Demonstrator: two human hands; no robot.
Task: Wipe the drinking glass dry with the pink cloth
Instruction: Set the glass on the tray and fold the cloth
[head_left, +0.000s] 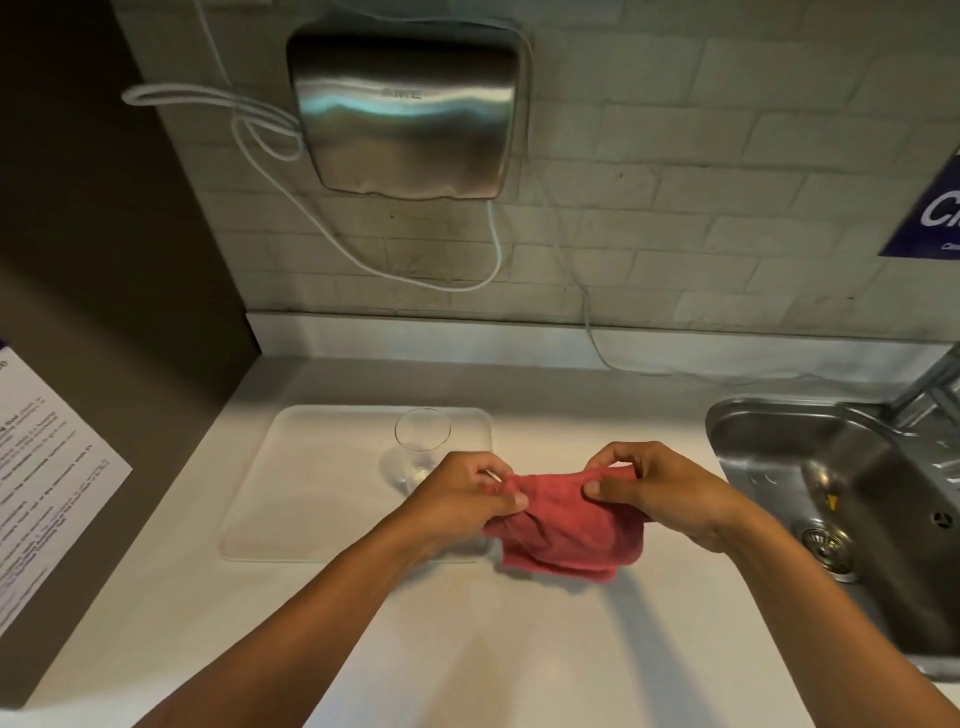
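Glass (418, 451), one only, stands upright and seemingly empty on the right part of a translucent tray (291, 488) on the white counter (467, 649). Nothing else sits on that tray. One pink cloth (566, 535) hangs just right of the glass, clear of it, pinched along its top edge by both hands: the left hand (467, 493) grasps the left corner, the right hand (660, 488) the right corner. One steel sink (769, 431) lies at the far right, its basin showing only a drain
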